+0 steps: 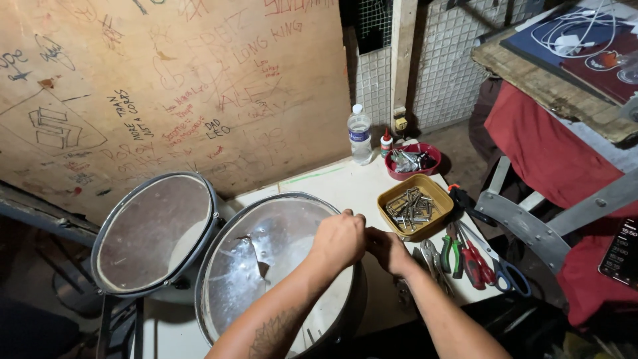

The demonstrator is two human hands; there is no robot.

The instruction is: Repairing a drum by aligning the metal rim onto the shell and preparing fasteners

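- Hands meet at the right rim of the near drum [266, 266], whose clear head is torn; left hand [340, 239] is clenched over the rim, what it pinches hidden.
- Right hand [389, 251] touches it from the table side; its grip I cannot tell.
- It looks like rim hardware is being worked; that calls for fine finger turning.
- Yellow tray [425, 189] of metal bits sits just beside, pliers [462, 256] near the table's [339, 183] right edge.
- A second drum [153, 229] stands left.

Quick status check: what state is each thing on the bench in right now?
Near drum: clear head torn, both hands at its rim.
Far drum: head intact.
Left hand: closed at rim.
Right hand: pinching at rim.
Water bottle: upright, capped.
Yellow bowl: holds metal hardware.
Red bowl: holds metal parts.
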